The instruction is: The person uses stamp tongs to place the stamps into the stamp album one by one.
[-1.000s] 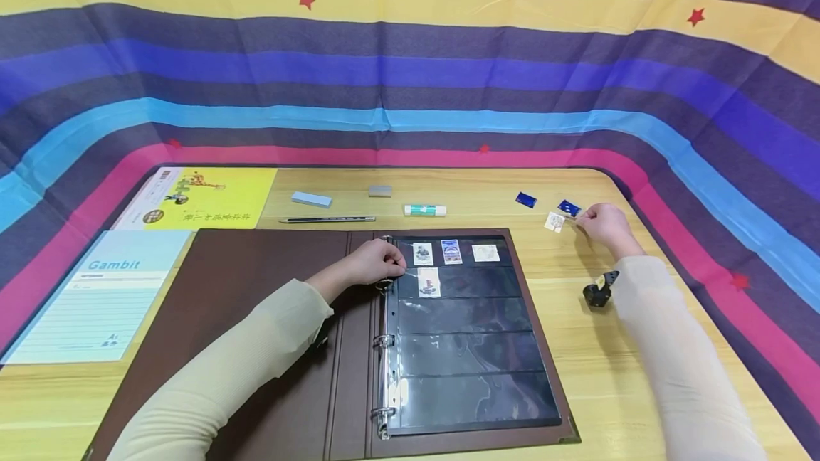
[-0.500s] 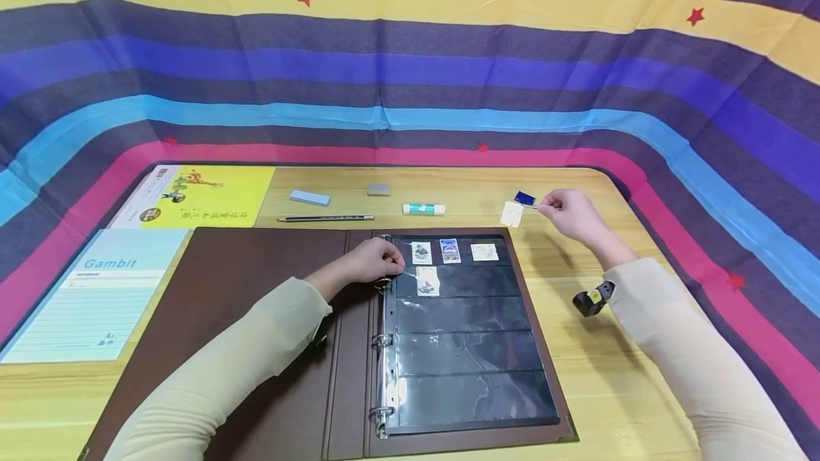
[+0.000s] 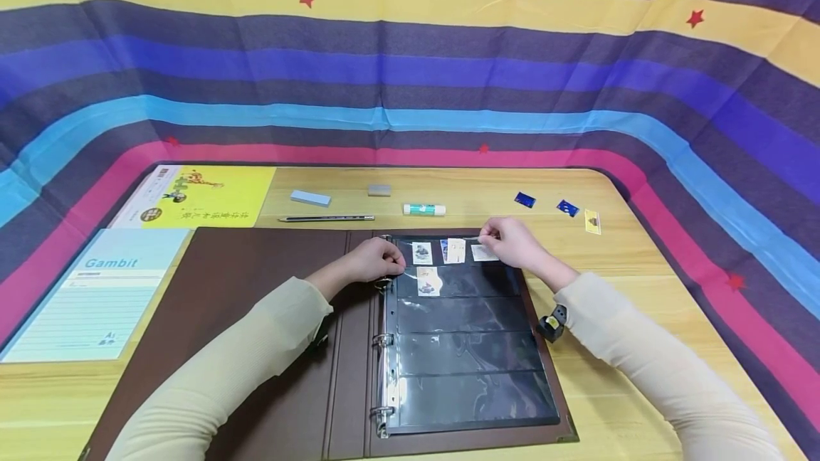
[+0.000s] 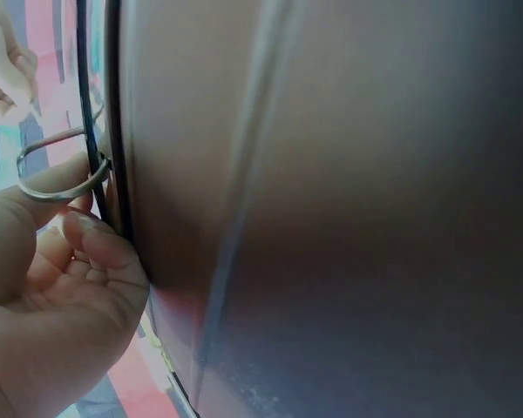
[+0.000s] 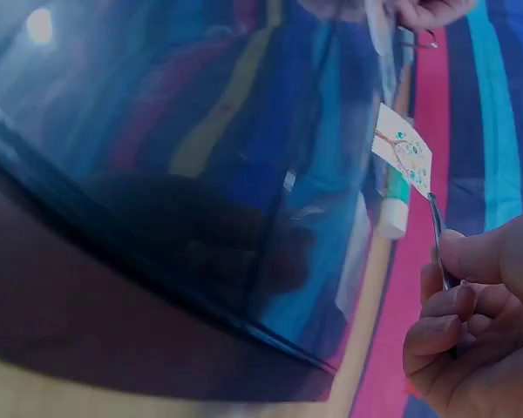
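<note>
My right hand (image 3: pixel 510 242) holds tweezers (image 5: pixel 438 228) whose tips grip a pale stamp (image 5: pixel 404 150) with a tree-like print. This stamp hangs over the top row of the open album's black page (image 3: pixel 468 354) and partly covers a blue stamp (image 3: pixel 444 251). Beside it sit a grey-printed stamp (image 3: pixel 421 253) and a whitish stamp (image 3: pixel 483 253), partly behind the right hand. A stamp with a reddish figure (image 3: pixel 428 282) lies in the second row. At the upper ring (image 4: pixel 61 183), my left hand (image 3: pixel 370 260) pinches the page's left edge; its fingertips are partly hidden.
Two blue stamps (image 3: pixel 525 200) and a yellow stamp (image 3: pixel 592 222) lie at the back right. Behind the album are a glue stick (image 3: pixel 423 210), a pencil (image 3: pixel 327 219), a blue block (image 3: pixel 310 198) and a grey block (image 3: pixel 379 191). A notebook (image 3: pixel 96 297) and yellow booklet (image 3: pixel 218 198) lie left.
My right hand has carried the pale stamp in the tweezers leftward from the loose stamps to above the album's top row. The left hand has stayed in place.
</note>
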The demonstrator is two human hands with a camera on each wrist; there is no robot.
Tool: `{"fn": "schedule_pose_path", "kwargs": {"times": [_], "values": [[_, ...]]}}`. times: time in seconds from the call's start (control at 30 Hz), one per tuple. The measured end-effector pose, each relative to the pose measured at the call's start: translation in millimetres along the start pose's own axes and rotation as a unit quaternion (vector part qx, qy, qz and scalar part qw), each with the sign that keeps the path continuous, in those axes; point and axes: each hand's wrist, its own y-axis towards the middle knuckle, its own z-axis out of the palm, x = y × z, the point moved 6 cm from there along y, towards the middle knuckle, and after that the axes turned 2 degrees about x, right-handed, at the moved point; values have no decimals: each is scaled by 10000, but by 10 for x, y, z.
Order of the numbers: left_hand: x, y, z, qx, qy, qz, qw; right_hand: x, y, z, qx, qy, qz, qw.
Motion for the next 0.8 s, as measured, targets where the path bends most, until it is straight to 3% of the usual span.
{"fn": "schedule_pose_path", "kwargs": {"times": [0.4, 0.8], "values": [[5, -1, -3, 19, -77, -37, 10000, 63, -123, 194, 521, -41, -165, 9985], [-4, -3, -4, 12, -54, -17, 10000, 68, -116, 211, 1341, 9, -222, 9907]]}}
